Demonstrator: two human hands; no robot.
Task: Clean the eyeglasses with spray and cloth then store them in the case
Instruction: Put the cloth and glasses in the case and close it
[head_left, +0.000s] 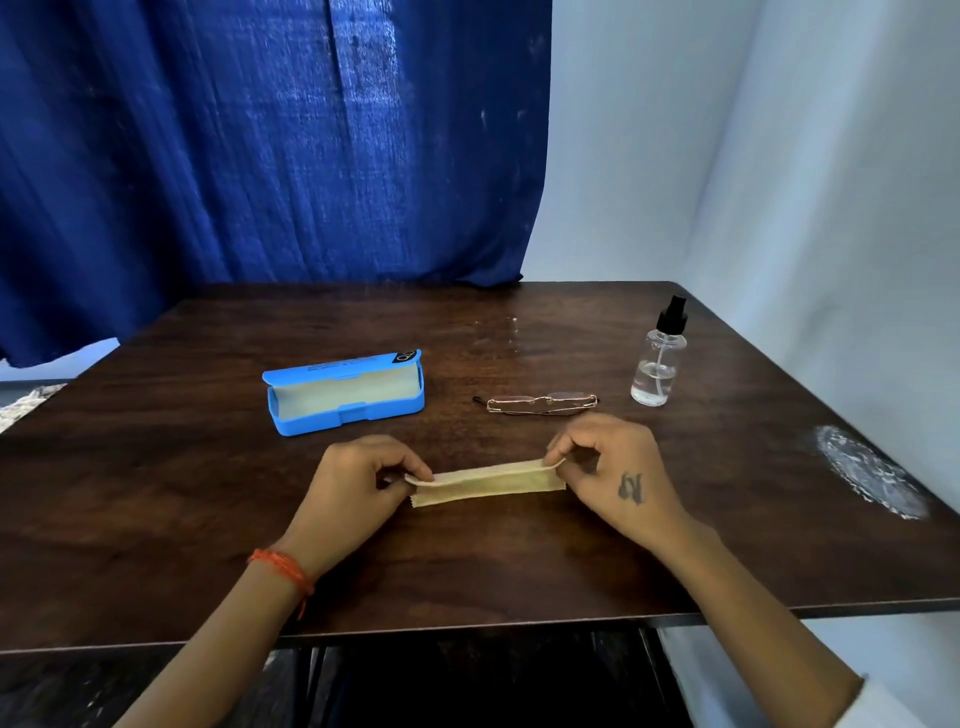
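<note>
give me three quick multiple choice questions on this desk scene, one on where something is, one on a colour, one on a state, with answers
1. Where does the clear spray bottle with the black pump top stand on the dark wooden table?
A. beyond the folded thin-framed eyeglasses, to their right
B. inside the case
C. at the near left corner

2. What colour is the hard plastic eyeglass case?
A. red
B. bright blue
C. black

3. What state is the case in?
A. shut
B. open, holding the eyeglasses
C. open, with no eyeglasses inside

Answers:
1. A, the bottle stands at the far right, past the eyeglasses.
2. B, shell and lid are bright blue with a pale lining.
3. C, the lid is back and the eyeglasses lie on the table, while the left hand and right hand pinch the ends of the folded beige cloth.
</note>
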